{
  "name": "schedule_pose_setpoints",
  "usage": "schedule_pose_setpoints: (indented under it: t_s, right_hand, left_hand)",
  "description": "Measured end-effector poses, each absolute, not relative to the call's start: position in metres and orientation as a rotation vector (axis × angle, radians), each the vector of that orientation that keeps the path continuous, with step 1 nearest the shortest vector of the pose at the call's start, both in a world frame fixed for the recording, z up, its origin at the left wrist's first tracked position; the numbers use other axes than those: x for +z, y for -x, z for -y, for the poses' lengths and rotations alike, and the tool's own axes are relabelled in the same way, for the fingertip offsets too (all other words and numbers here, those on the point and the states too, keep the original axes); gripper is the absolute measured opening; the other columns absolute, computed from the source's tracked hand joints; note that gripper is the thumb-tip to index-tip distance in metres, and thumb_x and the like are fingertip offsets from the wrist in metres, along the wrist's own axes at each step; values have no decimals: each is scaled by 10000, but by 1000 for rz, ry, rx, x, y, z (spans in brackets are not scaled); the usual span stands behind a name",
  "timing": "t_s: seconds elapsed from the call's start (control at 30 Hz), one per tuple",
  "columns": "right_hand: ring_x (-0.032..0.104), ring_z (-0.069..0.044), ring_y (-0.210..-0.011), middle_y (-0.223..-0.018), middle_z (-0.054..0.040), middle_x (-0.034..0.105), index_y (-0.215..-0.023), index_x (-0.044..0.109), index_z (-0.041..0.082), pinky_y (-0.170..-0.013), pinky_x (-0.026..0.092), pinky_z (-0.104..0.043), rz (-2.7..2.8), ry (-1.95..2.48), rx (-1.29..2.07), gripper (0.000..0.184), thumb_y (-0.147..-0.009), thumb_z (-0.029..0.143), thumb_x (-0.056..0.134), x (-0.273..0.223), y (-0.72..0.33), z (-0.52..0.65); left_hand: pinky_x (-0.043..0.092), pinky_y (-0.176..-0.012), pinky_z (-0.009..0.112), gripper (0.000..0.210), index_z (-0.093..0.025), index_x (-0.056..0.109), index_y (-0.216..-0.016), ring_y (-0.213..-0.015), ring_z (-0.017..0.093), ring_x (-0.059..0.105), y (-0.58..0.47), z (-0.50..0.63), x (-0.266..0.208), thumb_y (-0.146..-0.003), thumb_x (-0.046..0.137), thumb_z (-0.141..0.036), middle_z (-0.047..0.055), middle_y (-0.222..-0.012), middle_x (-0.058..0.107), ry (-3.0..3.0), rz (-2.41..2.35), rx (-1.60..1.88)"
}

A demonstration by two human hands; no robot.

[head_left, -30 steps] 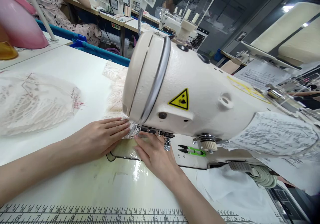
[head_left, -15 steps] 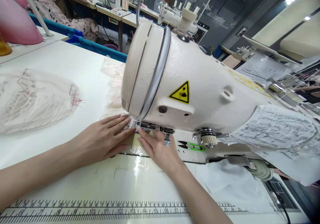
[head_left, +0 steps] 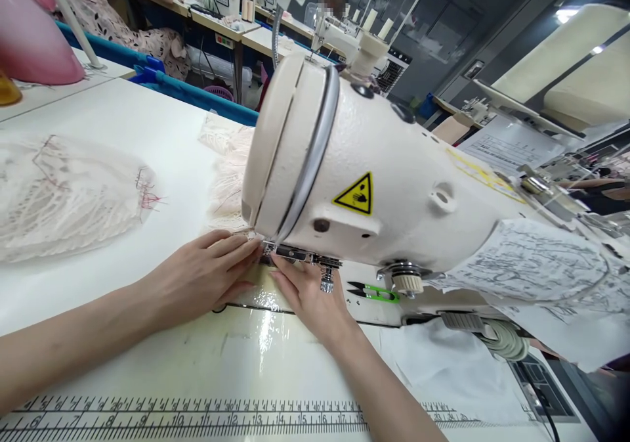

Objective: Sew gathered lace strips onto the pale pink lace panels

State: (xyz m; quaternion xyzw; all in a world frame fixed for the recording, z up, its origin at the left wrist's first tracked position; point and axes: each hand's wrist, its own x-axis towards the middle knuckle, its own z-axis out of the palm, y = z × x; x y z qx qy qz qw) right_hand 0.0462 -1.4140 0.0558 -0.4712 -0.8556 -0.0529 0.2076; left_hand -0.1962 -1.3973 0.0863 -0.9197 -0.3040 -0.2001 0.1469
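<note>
Pale lace fabric [head_left: 227,189] runs under the head of a cream sewing machine [head_left: 295,140], whose body hides part of it. My left hand [head_left: 209,268] is closed at the lace's near end, fingers bent and bunched left of the presser foot [head_left: 268,250]. On the other side, my right hand [head_left: 315,297] has its index finger and thumb drawn close at the foot. Its other fingers are partly behind the metal parts, and what it grips, if anything, cannot be made out. Green thread snips [head_left: 374,291] lie on the machine bed, right of that hand.
More sheer lace [head_left: 73,199] with red thread ends lies on the table at left. A printed ruler strip [head_left: 221,419] runs along the near edge. White cloth [head_left: 453,363] lies at right. A pink rounded object [head_left: 39,35] stands upper left, with a person beyond.
My left hand's fingers have gone from lying flat and stretched out to bent and bunched near the foot. My right hand is nearly where it was. The view has shifted slightly.
</note>
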Motion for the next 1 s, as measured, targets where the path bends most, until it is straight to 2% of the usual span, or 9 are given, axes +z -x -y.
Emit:
schedule_pose_setpoints:
  t_s: [0.13,0.3,0.53,0.73,1.0]
  right_hand:
    - [751,-219,-763,-909,-58,781,-1265,751,300,-752,618,-378,2357,1337,-96,335,-1094,458,510,69,-42,1422]
    - [759,-231,-732,-871,-57,778,-1232,770,285,-713,609,-377,2344,1331,-67,352,-1100,460,495,74,-42,1425]
    - [757,-208,-782,-921,-53,785,-1250,757,300,-779,608,-367,2320,1330,35,354,-1107,460,476,77,-40,1425]
    - [744,-218,-822,-892,-58,774,-1262,752,278,-832,606,-380,2318,1303,29,322,-1068,460,570,77,-37,1423]
    - [751,-262,-841,-1008,-85,793,-1341,711,310,-862,626,-462,2353,1352,-125,384,-1048,520,579,72,-37,1425]
  left_hand:
    - [504,-1075,461,474,-174,717,-1245,-1188,299,693,195,1396,84,-1120,335,-425,105,-1187,782,2600,913,-551]
    - [493,-1094,479,460,-188,696,-1301,-1203,302,693,195,1396,81,-1127,309,-365,85,-1232,776,2630,875,-531]
    - [451,-1164,492,425,-221,721,-1268,-1252,297,676,195,1397,82,-1116,360,-387,64,-1220,784,2656,924,-546]
    - [416,-1183,501,486,-185,721,-1258,-1309,319,639,194,1397,81,-1119,334,-445,89,-1266,766,2646,955,-542]
    - [382,-1196,509,554,-147,689,-1302,-1345,339,600,194,1399,75,-1117,300,-495,123,-1360,715,2625,993,-538]
